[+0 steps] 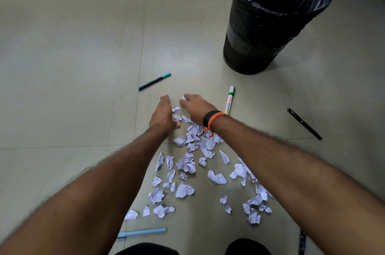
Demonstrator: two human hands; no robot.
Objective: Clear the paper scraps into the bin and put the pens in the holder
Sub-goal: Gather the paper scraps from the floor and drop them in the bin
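Note:
Torn paper scraps (pixel 190 164) with printed text lie scattered on the tiled floor. My left hand (pixel 163 115) rests edge-down at the far end of the pile, fingers together and stretched out, holding nothing. My right hand (pixel 196 108) lies palm-down beside it with a small white scrap (pixel 184 98) at its fingertips. A black bin (pixel 277 19) lined with a black bag stands at the upper right. Pens lie around: a teal-capped pen (pixel 154 81), a green whiteboard marker (pixel 229 99), a black pen (pixel 304 124) and a light blue pen (pixel 143 232).
The floor is pale tile with grout lines. My knees in dark clothing (pixel 145 250) show at the bottom edge. A dark strip (pixel 301 242) lies at the lower right. No pen holder is in view.

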